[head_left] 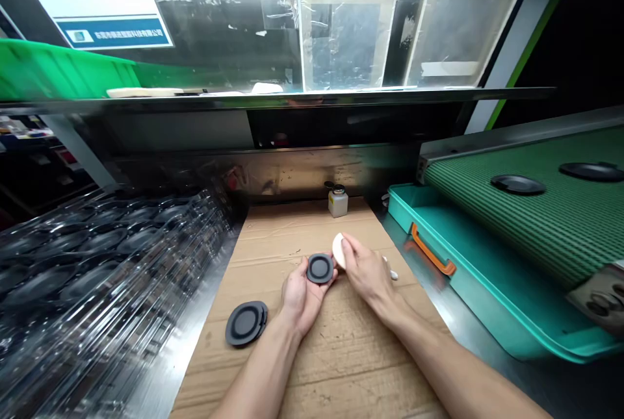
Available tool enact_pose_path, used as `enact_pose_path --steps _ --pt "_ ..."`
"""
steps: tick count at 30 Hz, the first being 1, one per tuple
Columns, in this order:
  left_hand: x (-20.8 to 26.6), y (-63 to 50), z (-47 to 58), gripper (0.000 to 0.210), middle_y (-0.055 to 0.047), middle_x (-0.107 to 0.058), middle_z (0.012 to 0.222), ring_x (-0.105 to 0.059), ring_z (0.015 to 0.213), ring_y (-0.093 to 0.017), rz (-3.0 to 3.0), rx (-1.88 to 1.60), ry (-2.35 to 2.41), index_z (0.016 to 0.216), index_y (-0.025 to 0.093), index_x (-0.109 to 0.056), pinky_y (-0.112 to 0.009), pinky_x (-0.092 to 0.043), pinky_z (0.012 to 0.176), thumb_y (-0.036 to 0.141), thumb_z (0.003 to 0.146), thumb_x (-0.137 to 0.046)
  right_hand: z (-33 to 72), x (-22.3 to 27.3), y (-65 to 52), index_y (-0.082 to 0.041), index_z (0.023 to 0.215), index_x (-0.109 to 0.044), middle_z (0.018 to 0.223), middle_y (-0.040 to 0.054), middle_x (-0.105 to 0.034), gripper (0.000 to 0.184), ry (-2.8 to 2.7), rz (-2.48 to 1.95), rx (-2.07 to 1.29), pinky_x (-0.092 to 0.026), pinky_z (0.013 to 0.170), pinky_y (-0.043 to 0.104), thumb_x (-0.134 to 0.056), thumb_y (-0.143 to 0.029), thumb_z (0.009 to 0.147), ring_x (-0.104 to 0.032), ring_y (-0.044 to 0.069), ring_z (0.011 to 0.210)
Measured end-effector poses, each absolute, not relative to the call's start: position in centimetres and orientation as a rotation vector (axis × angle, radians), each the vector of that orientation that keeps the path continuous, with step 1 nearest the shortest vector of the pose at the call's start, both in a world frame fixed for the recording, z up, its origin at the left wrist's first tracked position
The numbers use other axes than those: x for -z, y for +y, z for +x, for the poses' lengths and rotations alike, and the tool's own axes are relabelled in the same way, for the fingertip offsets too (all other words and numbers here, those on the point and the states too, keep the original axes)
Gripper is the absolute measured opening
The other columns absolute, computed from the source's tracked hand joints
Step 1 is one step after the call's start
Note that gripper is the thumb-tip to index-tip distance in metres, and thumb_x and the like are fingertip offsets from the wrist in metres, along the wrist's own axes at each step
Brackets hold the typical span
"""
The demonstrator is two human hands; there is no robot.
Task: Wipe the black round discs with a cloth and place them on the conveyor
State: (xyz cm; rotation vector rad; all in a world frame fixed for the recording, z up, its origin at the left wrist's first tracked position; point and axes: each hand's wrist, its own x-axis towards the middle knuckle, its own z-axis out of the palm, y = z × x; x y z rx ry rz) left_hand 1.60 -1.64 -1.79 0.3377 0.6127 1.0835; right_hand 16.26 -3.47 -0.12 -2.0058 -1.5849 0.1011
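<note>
My left hand [303,295] is closed around a dark grey round disc [320,268] with a ring-shaped groove, its face turned up toward me. Close beside it, my right hand [368,271] pinches a white round pad [338,251], held on edge at the disc's right side. Whether the pad touches the disc I cannot tell. To the left of my left forearm, a small stack of similar dark discs [246,323] lies on the cardboard sheet [370,360]. A small white object [392,273] shows partly behind my right hand.
A small square bottle [338,202] with its lid open stands at the cardboard's far end. Clear trays of dark discs [104,237] are stacked at left. At right, a teal bin [492,315] sits under a green conveyor belt [550,211] carrying dark discs. A metal shelf [312,101] crosses above.
</note>
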Motion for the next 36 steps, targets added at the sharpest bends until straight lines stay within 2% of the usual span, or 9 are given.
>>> enact_pose_path --steps 4,10,16,19,23,28,32,36 --pt "1.4 -1.5 1.1 0.028 -0.024 -0.057 0.126 -0.063 0.107 -0.031 0.240 -1.075 0.592 0.105 0.011 -0.052 -0.038 -0.056 0.078 0.030 0.095 -0.036 18.1 0.8 -3.6 -0.034 0.127 -0.057 0.106 0.0046 -0.071 0.046 -1.475 -1.946 -0.164 -0.048 0.079 0.032 -0.027 -0.051 0.097 -0.066 0.023 0.097" --pt "0.8 -1.5 0.3 0.030 -0.029 -0.052 0.130 -0.061 0.111 -0.034 0.201 -1.049 0.518 0.110 0.014 -0.044 -0.044 -0.054 0.081 0.037 0.095 -0.035 18.0 0.8 -3.8 -0.036 0.126 -0.057 0.103 0.0035 -0.072 0.044 -1.522 -1.924 -0.192 -0.047 0.079 0.033 -0.028 -0.050 0.096 -0.066 0.025 0.097" --pt "0.8 -1.9 0.7 0.029 -0.020 -0.057 0.127 -0.063 0.107 -0.032 0.308 -1.034 0.521 0.112 0.018 -0.048 -0.048 -0.052 0.084 0.038 0.093 -0.042 17.7 0.4 -4.2 -0.031 0.132 -0.051 0.098 0.0057 -0.072 0.047 -1.543 -1.858 -0.235 -0.046 0.076 0.030 -0.029 -0.051 0.097 -0.066 0.023 0.094" --pt "1.0 -2.3 1.9 0.026 -0.015 -0.060 0.123 -0.062 0.109 -0.027 0.359 -1.054 0.499 0.110 0.017 -0.054 -0.045 -0.050 0.092 0.032 0.092 -0.044 16.2 0.4 -4.9 -0.026 0.137 -0.045 0.095 0.0074 -0.072 0.049 -1.619 -1.823 -0.300 -0.045 0.074 0.029 -0.030 -0.049 0.097 -0.067 0.023 0.088" --pt "1.3 -2.5 2.8 0.026 -0.015 -0.062 0.120 -0.061 0.110 -0.025 0.416 -1.042 0.536 0.109 0.013 -0.060 -0.041 -0.048 0.099 0.027 0.091 -0.047 14.2 0.6 -5.6 -0.031 0.136 -0.046 0.097 0.0056 -0.072 0.045 -1.861 -1.777 -0.320 -0.045 0.073 0.029 -0.033 -0.047 0.097 -0.067 0.022 0.083" --pt "1.1 -1.9 2.0 0.022 -0.017 -0.060 0.123 -0.060 0.111 -0.028 0.429 -1.059 0.583 0.106 0.014 -0.058 -0.048 -0.051 0.094 0.025 0.091 -0.047 16.4 0.3 -4.5 -0.034 0.128 -0.053 0.093 0.0059 -0.072 0.040 -1.701 -1.960 -0.166 -0.044 0.072 0.032 -0.034 -0.047 0.096 -0.067 0.025 0.084" --pt "0.5 -1.3 1.2 0.018 -0.021 -0.059 0.120 -0.062 0.109 -0.031 0.272 -1.111 0.597 0.103 0.014 -0.053 -0.049 -0.055 0.086 0.023 0.092 -0.042 18.2 0.1 -4.0 -0.029 0.123 -0.056 0.102 0.0045 -0.071 0.038 -1.586 -1.810 -0.306 -0.043 0.076 0.029 -0.037 -0.045 0.095 -0.066 0.022 0.091" --pt "0.3 -0.9 0.6 0.024 -0.025 -0.058 0.115 -0.062 0.108 -0.031 0.188 -1.148 0.550 0.104 0.009 -0.051 -0.045 -0.058 0.084 0.028 0.094 -0.039 18.1 0.4 -4.0 -0.024 0.112 -0.062 0.094 0.0040 -0.071 0.036 -1.552 -1.676 -0.395 -0.043 0.076 0.029 -0.042 -0.046 0.092 -0.065 0.020 0.088"
